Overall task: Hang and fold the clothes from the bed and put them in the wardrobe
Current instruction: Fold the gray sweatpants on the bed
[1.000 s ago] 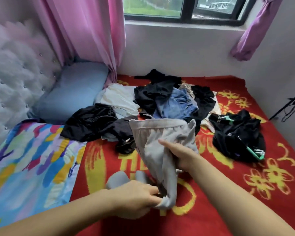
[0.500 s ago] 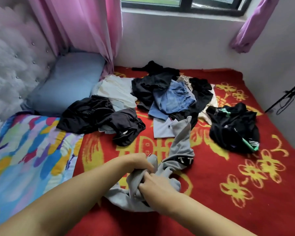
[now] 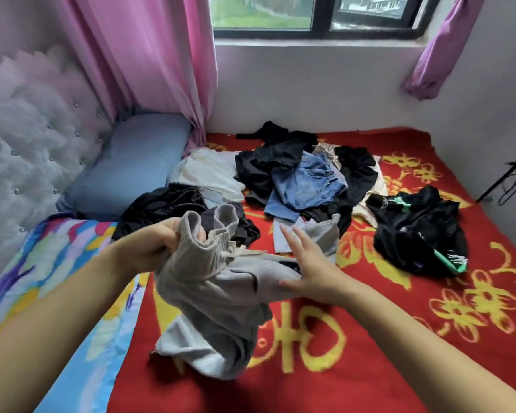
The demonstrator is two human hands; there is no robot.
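Blue pillow [image 3: 131, 171], pink curtain [image 3: 149, 58], tufted headboard [image 3: 27, 138], window [image 3: 319, 16], multicoloured sheet [image 3: 51, 263]

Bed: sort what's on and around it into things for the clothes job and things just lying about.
For the job:
grey sweatpants, gripped by left hand, touched by right hand
jeans
white garment
black garment with green trim

Just lying about:
blue pillow
colourful blanket
pink curtain

Soft daylight from the window [image 3: 310, 13]; wide-angle bending at edges, slight blur.
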